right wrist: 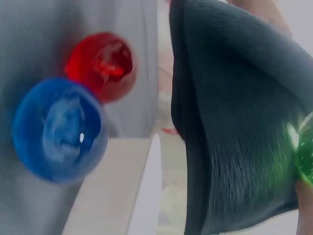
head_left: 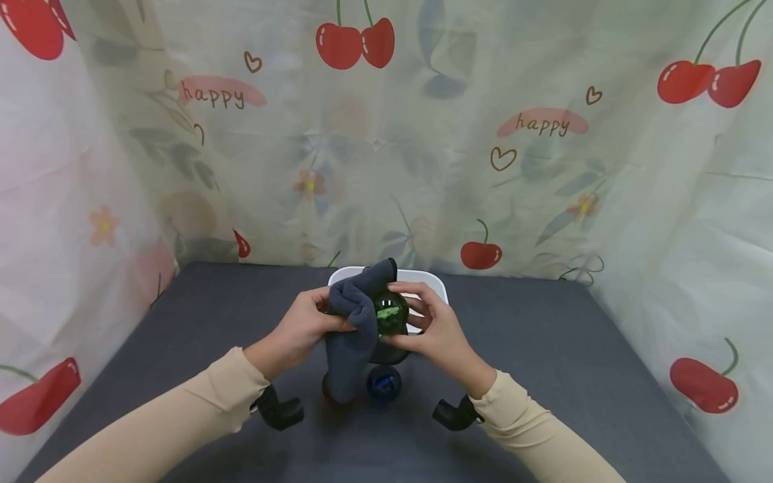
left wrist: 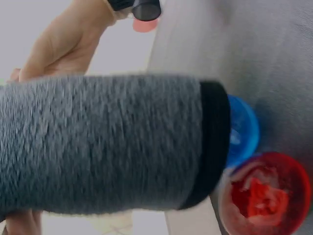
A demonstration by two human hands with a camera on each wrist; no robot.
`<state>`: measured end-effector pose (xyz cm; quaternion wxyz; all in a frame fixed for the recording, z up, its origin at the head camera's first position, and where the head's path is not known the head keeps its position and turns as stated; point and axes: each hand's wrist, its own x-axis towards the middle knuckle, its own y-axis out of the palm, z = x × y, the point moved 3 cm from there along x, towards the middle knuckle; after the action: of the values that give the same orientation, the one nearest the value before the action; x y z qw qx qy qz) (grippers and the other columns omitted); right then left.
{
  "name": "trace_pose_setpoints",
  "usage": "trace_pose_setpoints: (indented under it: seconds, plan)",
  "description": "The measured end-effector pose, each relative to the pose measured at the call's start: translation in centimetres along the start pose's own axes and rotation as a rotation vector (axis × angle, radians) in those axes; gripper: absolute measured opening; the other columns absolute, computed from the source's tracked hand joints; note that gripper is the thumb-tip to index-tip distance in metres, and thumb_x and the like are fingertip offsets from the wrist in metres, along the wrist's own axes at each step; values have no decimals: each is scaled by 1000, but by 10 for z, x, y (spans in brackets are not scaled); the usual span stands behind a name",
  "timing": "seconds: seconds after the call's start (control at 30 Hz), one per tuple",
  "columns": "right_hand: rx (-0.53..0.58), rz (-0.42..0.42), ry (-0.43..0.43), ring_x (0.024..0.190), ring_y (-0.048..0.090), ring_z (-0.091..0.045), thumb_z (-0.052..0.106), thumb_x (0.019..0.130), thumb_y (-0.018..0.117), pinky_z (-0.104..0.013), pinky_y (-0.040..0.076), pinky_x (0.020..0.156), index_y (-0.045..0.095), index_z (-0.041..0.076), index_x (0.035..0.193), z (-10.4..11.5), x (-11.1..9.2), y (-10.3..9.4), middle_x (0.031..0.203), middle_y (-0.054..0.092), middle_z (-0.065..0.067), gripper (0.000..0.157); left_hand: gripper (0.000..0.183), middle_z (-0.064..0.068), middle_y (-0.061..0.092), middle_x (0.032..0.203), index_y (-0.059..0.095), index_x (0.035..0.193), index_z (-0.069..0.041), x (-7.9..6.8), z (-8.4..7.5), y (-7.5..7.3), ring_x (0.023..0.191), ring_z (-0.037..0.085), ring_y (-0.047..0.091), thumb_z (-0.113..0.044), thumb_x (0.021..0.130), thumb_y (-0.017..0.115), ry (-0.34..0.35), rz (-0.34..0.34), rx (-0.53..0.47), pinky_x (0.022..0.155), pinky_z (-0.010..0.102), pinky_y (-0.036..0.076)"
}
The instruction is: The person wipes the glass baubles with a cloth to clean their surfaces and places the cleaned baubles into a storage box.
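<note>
My left hand (head_left: pixel 306 329) pinches a dark grey cloth (head_left: pixel 353 335) that hangs down in folds. Between the thumb and fingertips of my right hand (head_left: pixel 436 327) is a clear green ball (head_left: pixel 391 313) with something green inside, held against the cloth. In the left wrist view the cloth (left wrist: pixel 102 142) with its black edging covers most of the left hand. Only a slice of the green ball (right wrist: pixel 306 149) shows in the right wrist view.
A white container (head_left: pixel 431 278) stands behind the hands. On the dark table (head_left: pixel 519 349), nearer the body, sit a blue ball (head_left: pixel 384 384) and a red ball (left wrist: pixel 265 196), the latter mostly behind the cloth from above. A printed curtain (head_left: pixel 374 147) surrounds the table.
</note>
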<state>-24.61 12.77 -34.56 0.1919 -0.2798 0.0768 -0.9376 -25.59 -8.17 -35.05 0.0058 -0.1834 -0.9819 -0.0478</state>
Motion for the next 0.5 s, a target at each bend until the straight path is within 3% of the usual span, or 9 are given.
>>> trace_pose_setpoints:
  seconds: [0.1, 0.2, 0.3, 0.37, 0.5]
  plan:
    - [30, -15, 21, 114, 61, -13, -14, 69, 79, -33, 54, 90, 50, 3, 129, -1, 1, 0, 133, 47, -13, 69, 50, 3, 65, 107, 56, 127, 5, 0, -2, 5, 94, 17, 63, 2, 80, 73, -31, 31, -3, 82, 33, 55]
    - [-121, -46, 15, 110, 62, -13, -6, 67, 84, -30, 54, 90, 55, 8, 127, 0, 1, -1, 127, 54, -8, 68, 56, 7, 63, 113, 55, 130, 2, 0, -2, 9, 99, 18, 62, -1, 78, 76, -24, 44, 39, 84, 35, 55]
    - [-240, -53, 22, 104, 64, -15, 2, 66, 87, -29, 54, 89, 58, 15, 128, 2, 1, -4, 122, 60, -5, 69, 54, 8, 64, 112, 59, 127, 0, -1, -2, 8, 99, 21, 62, -3, 77, 79, 25, 23, 74, 83, 37, 55]
    - [-240, -33, 56, 97, 66, -16, 5, 69, 86, -30, 55, 86, 58, 19, 130, 4, 2, -6, 119, 60, -5, 69, 47, 5, 66, 107, 63, 121, -2, -2, -2, 6, 97, 21, 62, -2, 77, 78, 48, 2, 68, 82, 37, 55]
    - [-133, 7, 135, 95, 68, -19, 5, 74, 83, -29, 55, 86, 55, 17, 133, 6, 2, -7, 120, 58, -10, 66, 34, -1, 68, 97, 67, 111, -1, -2, -4, 3, 90, 19, 64, 2, 78, 75, 56, -16, 42, 79, 35, 56]
